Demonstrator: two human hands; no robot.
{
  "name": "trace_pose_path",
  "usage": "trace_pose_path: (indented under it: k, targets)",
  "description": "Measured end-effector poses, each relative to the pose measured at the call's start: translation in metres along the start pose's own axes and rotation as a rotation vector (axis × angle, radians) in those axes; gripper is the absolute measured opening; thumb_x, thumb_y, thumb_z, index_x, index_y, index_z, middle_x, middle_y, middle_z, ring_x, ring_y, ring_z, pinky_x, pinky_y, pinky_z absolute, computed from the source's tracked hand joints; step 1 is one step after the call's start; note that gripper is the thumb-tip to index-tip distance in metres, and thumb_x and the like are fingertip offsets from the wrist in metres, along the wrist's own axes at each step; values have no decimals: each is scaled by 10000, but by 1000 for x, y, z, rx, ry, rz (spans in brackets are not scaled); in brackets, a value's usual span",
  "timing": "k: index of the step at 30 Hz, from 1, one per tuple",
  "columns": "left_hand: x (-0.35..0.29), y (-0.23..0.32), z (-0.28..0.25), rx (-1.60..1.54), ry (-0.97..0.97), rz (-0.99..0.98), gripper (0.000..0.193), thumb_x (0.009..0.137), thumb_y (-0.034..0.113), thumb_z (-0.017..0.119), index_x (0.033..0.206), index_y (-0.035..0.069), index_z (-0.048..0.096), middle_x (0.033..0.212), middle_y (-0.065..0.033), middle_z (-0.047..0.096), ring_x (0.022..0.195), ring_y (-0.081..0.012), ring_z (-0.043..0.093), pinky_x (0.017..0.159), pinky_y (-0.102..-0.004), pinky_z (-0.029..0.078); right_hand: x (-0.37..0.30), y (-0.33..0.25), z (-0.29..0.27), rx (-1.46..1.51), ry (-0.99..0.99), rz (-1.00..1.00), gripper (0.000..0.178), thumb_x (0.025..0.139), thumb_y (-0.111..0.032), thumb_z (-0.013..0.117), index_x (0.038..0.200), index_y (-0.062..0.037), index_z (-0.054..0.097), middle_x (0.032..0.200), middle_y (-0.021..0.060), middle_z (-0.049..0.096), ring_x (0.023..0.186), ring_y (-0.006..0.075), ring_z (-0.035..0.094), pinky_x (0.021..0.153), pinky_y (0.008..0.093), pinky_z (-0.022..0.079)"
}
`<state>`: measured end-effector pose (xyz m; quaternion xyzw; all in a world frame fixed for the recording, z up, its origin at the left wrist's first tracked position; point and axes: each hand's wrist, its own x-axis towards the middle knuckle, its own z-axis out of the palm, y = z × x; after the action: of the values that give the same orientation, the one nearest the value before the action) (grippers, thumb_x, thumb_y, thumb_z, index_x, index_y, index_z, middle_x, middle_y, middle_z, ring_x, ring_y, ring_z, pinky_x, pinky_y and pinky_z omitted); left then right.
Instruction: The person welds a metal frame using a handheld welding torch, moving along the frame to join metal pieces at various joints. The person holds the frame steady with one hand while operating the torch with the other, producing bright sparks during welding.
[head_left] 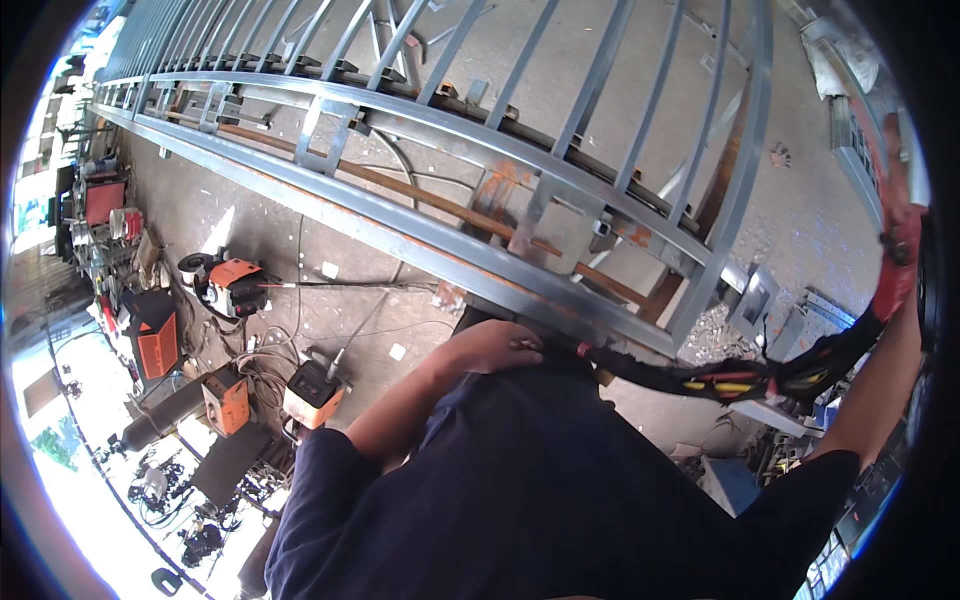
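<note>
Here's the left hand [495, 348] near six o'clock, fingers bent against the dark shirt [540, 470]; can't tell whether it grips anything. Out at three, the blurred right hand [898, 180] reaches up beside a red stretch of the cable bundle [735, 384], its grip unclear. That black bundle, yellow strands showing, sags across four o'clock. Metal frame [400, 228] at twelve, orange-and-black machine [238, 287] at nine.
</note>
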<state>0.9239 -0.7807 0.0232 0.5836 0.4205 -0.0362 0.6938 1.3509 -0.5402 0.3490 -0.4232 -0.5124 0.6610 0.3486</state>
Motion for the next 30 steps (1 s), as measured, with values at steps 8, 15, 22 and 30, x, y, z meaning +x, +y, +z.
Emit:
trace_pose_path:
  k: [8, 15, 22, 30]
  targets:
    - [-23, 20, -220, 8, 523, -18, 257, 1005, 301, 685, 1107, 83, 775, 919, -69, 772, 867, -144, 723, 784, -323, 574, 135, 126, 65, -259, -24, 383, 556, 1038, -497, 603, 1142, 46, 666, 868, 114, 724, 567, 133, 662, 513, 263, 563]
    - [85, 50, -379, 405, 858, 86, 338, 966, 368, 692, 1112, 71, 765, 1047, -206, 763, 993, -408, 731, 889, -462, 581, 216, 198, 116, -215, -204, 429, 610, 1010, -492, 664, 1299, 43, 610, 932, 131, 730, 626, 139, 666, 558, 269, 563]
    - [167, 39, -422, 653, 667, -363, 448, 958, 457, 686, 1110, 43, 761, 1092, -231, 750, 1033, -415, 724, 928, -484, 576, 254, 236, 133, -133, -293, 502, 606, 1022, -452, 663, 1382, 28, 574, 924, 109, 715, 633, 127, 654, 574, 261, 553]
    - [165, 42, -414, 606, 678, -295, 441, 940, 422, 718, 1044, -3, 778, 898, -238, 750, 859, -399, 742, 823, -488, 580, 275, 268, 123, -1, -333, 515, 615, 1035, -466, 637, 1402, 23, 569, 927, 122, 721, 643, 132, 665, 586, 260, 562]
